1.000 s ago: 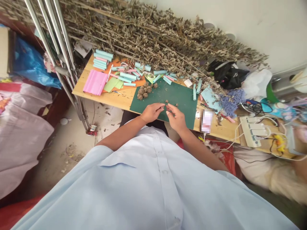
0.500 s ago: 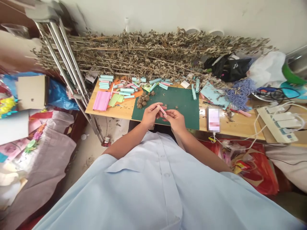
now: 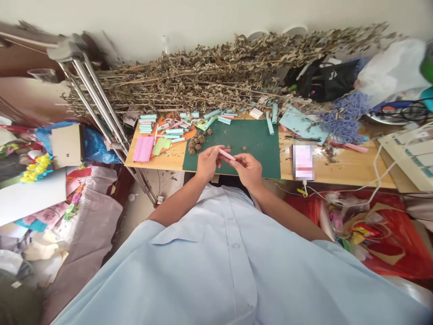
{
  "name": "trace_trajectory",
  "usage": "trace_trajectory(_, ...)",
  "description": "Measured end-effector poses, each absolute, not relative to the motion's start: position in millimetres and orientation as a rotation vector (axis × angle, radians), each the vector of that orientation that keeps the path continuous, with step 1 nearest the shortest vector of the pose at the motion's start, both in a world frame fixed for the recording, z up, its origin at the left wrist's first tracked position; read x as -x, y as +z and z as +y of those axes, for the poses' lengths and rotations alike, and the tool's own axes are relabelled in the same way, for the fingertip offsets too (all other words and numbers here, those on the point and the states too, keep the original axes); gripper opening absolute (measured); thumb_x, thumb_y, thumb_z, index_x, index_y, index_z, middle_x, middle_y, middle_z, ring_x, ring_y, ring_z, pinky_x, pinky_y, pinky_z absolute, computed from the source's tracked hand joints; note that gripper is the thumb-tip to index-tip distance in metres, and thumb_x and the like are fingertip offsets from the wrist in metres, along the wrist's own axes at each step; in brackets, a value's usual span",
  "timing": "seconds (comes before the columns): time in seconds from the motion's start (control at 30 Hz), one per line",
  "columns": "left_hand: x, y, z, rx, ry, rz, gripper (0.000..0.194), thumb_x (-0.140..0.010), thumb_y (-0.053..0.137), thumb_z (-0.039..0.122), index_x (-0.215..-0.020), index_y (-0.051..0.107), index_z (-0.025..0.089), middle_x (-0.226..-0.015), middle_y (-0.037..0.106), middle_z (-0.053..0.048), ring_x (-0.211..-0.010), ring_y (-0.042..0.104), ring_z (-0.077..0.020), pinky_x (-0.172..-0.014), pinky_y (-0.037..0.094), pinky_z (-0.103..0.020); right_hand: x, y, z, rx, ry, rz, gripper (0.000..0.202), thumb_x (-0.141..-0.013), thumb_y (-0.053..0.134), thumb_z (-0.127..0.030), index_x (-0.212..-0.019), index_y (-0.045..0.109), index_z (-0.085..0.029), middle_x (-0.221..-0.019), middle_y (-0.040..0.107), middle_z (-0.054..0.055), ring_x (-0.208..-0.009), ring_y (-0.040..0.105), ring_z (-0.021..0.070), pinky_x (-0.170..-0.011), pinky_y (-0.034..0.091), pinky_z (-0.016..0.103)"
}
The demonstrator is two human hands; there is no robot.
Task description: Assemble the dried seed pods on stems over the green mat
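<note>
At my far left, a heap of papers and cloth (image 3: 86, 216) runs off the edge, too jumbled to sort out. Metal poles (image 3: 98, 97) slant past the table's end, hiding part of the dried stalks (image 3: 189, 81) along the back. On the table (image 3: 345, 171) lie pink paper (image 3: 143, 149), green slips (image 3: 161, 145) and mostly blue rolls (image 3: 174, 132), overlapping too much to count. Brown balls (image 3: 196, 142) are heaped on the left of the green mat (image 3: 253, 135).

My left hand (image 3: 207, 163) is nearly closed, thumb and fingers pinching the upper end of a pink roll (image 3: 226, 154), which tilts down rightward above the mat; some fingers are hidden. My right hand (image 3: 249, 171) is curled, its thumb and fingertips pinching the lower end; I can't tell how firmly.

Further right, the phone (image 3: 303, 162) has a blurred-out screen. Purple yarn (image 3: 345, 116) lies against a blue card (image 3: 301, 122), and the power strip (image 3: 412, 158) is cut off.
</note>
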State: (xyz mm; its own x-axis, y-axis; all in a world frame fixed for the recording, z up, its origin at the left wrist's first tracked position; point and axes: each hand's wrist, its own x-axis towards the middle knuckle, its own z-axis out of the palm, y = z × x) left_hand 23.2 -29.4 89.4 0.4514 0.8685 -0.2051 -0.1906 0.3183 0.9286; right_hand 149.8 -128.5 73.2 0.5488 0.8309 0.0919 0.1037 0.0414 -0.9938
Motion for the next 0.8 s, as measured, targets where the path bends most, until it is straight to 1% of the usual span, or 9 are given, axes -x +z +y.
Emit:
trace_trajectory(0.1,-27.2,92.0,-32.9,-0.914,0.804,0.871,0.04,-0.096,0.069,0.056,-0.102,0.072,0.016,-0.102,0.082,-0.012,-0.072,0.075,-0.0163,-0.047,0.04,-0.021,-149.3,75.0,-130.1,1.413,0.616,-0.88,0.029,-0.086,0.08,-0.05,-0.099,0.074,-0.024,-0.092,0.08,0.003,-0.083,0.076,0.0215,-0.082,0.064,0.039)
trace_trajectory(0.37,-30.8,96.3,-40.0,-0.766,0.73,0.89,0.045,-0.092,0.076,0.059,-0.098,0.071,0.015,-0.089,0.078,-0.01,-0.068,0.073,-0.0138,-0.046,0.037,-0.02,-152.6,77.2,-130.8,1.403,0.475,-0.989,0.026,-0.094,0.073,-0.05,-0.107,0.078,-0.028,-0.106,0.082,0.005,-0.091,0.078,0.0243,-0.089,0.066,0.042)
trace_trajectory(0.47,-29.2,95.1,-41.4,-0.74,0.712,0.869,0.044,-0.091,0.077,0.057,-0.097,0.071,0.014,-0.085,0.077,-0.01,-0.068,0.072,-0.0135,-0.046,0.037,-0.019,-152.4,80.4,-131.8,1.399,0.454,-1.014,0.025,-0.095,0.072,-0.049,-0.107,0.079,-0.028,-0.105,0.082,0.005,-0.091,0.078,0.0242,-0.088,0.066,0.042)
trace_trajectory(0.67,-28.7,93.6,-44.0,-0.697,0.722,0.861,0.035,-0.091,0.079,0.046,-0.098,0.071,0.013,-0.085,0.076,-0.007,-0.064,0.069,-0.0107,-0.046,0.038,-0.019,-151.2,85.0,-133.5,1.367,0.467,-1.036,0.022,-0.095,0.073,-0.046,-0.105,0.081,-0.028,-0.104,0.082,0.005,-0.091,0.077,0.0232,-0.089,0.064,0.04)
trace_trajectory(0.8,-29.8,95.0,-45.3,-0.741,0.787,0.923,0.036,-0.089,0.081,0.048,-0.096,0.067,0.016,-0.088,0.077,-0.006,-0.063,0.069,-0.0097,-0.045,0.037,-0.018,-152.9,79.9,-137.0,1.356,0.564,-0.988,0.024,-0.091,0.077,-0.047,-0.104,0.081,-0.027,-0.102,0.082,0.004,-0.088,0.076,0.0227,-0.087,0.065,0.04)
